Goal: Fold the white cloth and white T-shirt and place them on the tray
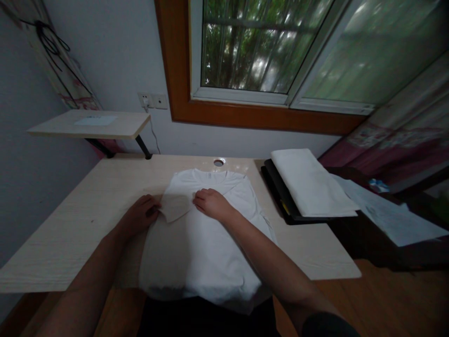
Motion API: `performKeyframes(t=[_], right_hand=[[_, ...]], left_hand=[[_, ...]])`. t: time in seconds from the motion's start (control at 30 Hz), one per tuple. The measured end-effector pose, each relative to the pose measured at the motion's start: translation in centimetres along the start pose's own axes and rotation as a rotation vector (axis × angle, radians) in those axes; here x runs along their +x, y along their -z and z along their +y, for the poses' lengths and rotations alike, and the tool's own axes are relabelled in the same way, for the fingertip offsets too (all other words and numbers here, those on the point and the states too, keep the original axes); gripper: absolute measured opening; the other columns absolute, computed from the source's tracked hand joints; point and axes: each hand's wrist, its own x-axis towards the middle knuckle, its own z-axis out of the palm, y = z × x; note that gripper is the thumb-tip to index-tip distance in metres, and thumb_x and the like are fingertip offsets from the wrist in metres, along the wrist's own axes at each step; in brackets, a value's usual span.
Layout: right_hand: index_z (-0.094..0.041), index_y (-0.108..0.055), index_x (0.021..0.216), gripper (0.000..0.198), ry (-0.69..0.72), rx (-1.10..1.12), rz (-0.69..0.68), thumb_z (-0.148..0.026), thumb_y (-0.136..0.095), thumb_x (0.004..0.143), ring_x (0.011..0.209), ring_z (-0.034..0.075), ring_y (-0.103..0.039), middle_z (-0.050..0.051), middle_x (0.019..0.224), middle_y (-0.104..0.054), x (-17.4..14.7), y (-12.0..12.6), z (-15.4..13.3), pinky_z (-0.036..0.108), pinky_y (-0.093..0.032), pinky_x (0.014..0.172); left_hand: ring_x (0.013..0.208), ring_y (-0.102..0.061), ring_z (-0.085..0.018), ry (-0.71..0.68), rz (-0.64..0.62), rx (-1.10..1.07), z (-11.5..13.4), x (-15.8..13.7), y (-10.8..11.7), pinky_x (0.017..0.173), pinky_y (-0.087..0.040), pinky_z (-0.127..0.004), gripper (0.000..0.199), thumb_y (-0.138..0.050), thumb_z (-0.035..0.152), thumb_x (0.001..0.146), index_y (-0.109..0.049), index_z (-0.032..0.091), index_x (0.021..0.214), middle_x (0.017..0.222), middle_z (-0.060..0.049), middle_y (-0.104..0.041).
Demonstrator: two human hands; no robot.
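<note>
A white T-shirt [217, 252] is spread on the desk, collar at the far side and lower edge hanging over the near edge. A short sleeve lies folded inward across its left part. My left hand [144, 211] is closed on the edge of that sleeve, at the shirt's left side. On the upper middle of the shirt, my right hand [212, 204] has its fingers curled together against the cloth near the sleeve's inner end. The undersides of these fingers are hidden. Shadow falls over the shirt's left half.
The pale wooden desk [87, 224] has a round cable hole [218, 163] near its back edge. A raised shelf [115, 128] stands at the back left. White folded cloth [312, 182] rests on black flat items [277, 192] at right. Papers [389, 210] lie beyond, below the window [252, 51].
</note>
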Motion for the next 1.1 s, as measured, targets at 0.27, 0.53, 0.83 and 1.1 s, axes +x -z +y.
performKeyframes(t=[0.27, 0.53, 0.83, 1.1], right_hand=[[-0.019, -0.069, 0.106, 0.014, -0.051, 0.011, 0.104, -0.026, -0.057, 0.102, 0.095, 0.021, -0.057, 0.008, 0.102, -0.066, -0.6, 0.2, 0.9, 0.032, -0.041, 0.08], [-0.019, -0.071, 0.108, 0.021, -0.045, 0.172, 0.172, -0.012, -0.057, 0.094, 0.098, 0.022, -0.057, 0.008, 0.11, -0.068, -1.4, -1.6, 1.1, 0.034, -0.046, 0.089], [-0.021, -0.07, 0.116, 0.021, -0.003, 0.175, 0.186, -0.03, -0.062, 0.1, 0.108, 0.024, -0.055, 0.01, 0.118, -0.065, -1.3, -0.5, -0.8, 0.038, -0.042, 0.092], [-0.02, -0.068, 0.108, 0.036, 0.012, 0.092, 0.069, -0.054, -0.066, 0.096, 0.104, 0.026, -0.053, 0.01, 0.11, -0.065, 2.0, -0.9, -6.9, 0.037, -0.042, 0.085]], left_hand=[[0.105, -0.058, -0.026, -0.077, 0.043, 0.003, 0.0, -0.1, 0.0, 0.095, -0.052, -0.042, 0.019, -0.059, 0.022, 0.087, -0.068, 0.021, 0.104, 0.108, -0.009, -0.061], [0.107, -0.057, -0.025, -0.19, 0.028, -0.005, 0.5, -0.2, 0.6, 0.096, -0.05, -0.043, 0.017, -0.06, 0.022, 0.092, -0.071, 0.022, 0.105, 0.113, -0.01, -0.063], [0.102, -0.059, -0.024, -0.161, 0.049, 0.015, 0.2, 0.0, 0.0, 0.092, -0.052, -0.041, 0.015, -0.06, 0.029, 0.095, -0.071, 0.022, 0.104, 0.106, -0.008, -0.066], [0.1, -0.058, -0.024, -0.148, 0.047, 0.023, 0.4, 0.0, 0.1, 0.091, -0.051, -0.041, 0.014, -0.059, 0.025, 0.093, -0.07, 0.022, 0.102, 0.104, -0.008, -0.065]])
